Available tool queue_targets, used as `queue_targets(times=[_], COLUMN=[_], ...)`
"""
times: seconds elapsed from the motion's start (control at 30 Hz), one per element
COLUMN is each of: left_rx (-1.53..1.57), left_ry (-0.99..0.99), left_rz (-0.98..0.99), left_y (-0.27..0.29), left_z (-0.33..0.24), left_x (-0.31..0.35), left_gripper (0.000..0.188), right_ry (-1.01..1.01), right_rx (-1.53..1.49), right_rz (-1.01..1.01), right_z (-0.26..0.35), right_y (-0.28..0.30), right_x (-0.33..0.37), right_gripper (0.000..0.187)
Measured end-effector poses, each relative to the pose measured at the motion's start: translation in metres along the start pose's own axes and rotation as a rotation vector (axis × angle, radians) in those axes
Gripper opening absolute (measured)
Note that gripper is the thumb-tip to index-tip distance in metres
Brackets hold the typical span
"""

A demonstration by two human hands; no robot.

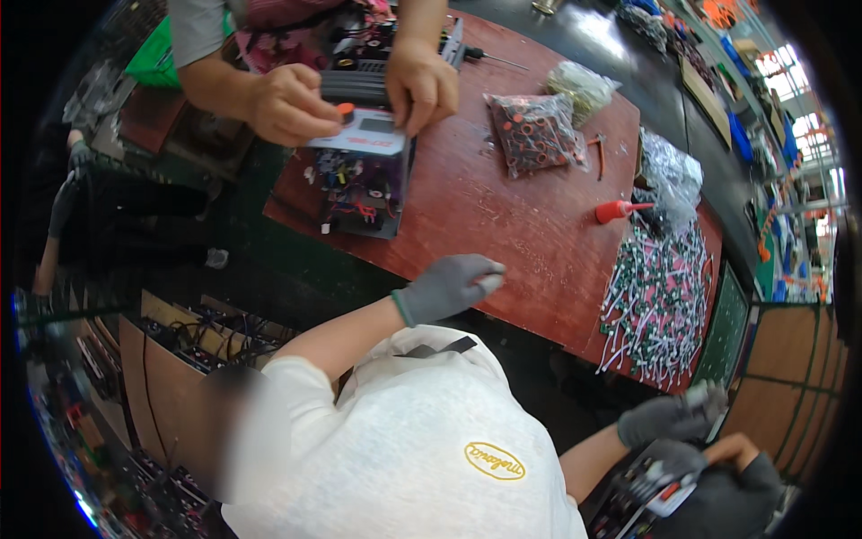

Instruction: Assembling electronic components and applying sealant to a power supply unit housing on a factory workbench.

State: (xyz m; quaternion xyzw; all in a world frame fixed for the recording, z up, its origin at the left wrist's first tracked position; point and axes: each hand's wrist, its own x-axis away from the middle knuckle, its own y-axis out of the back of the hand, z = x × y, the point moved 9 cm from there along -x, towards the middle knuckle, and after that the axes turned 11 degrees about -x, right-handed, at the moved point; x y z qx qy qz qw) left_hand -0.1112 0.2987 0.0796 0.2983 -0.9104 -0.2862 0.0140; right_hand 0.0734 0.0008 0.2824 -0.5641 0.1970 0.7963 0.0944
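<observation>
My left hand [449,286], in a grey glove with a green cuff, is over the near edge of the red-brown table [503,225]. Its fingers are bent together toward the thumb; anything between them is too small to make out. Off to the right, my right hand [669,416], also gloved in grey, reaches past the table's right corner; its fingers are blurred. Nearest to it on the table is a heap of white-wired parts with small green boards [660,301]. A red squeeze bottle [615,211] with a thin nozzle lies beyond that heap.
Across the table, a co-worker's bare hands [296,106] touch the white front panel [364,133] of an opened electronic device. A bag of black and orange parts [532,133], orange-handled pliers [600,157] and a screwdriver [494,58] lie around. Another person [732,490] is at lower right.
</observation>
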Motion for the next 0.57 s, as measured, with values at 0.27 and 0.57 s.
queue_targets(times=[0.27, 0.57], left_rx=[0.095, 0.574], left_ry=[0.38, 0.697], left_rz=[-0.294, -0.537], left_y=[0.052, 0.061], left_z=[0.1, 0.164], left_x=[0.086, 0.165], left_gripper=[0.03, 0.032], right_ry=[0.105, 0.219], right_rx=[-0.689, -1.005], right_rz=[0.529, 0.653], right_z=[0.136, 0.234], right_y=[-0.184, -0.23], right_x=[0.04, 0.06], right_gripper=[0.025, 0.03])
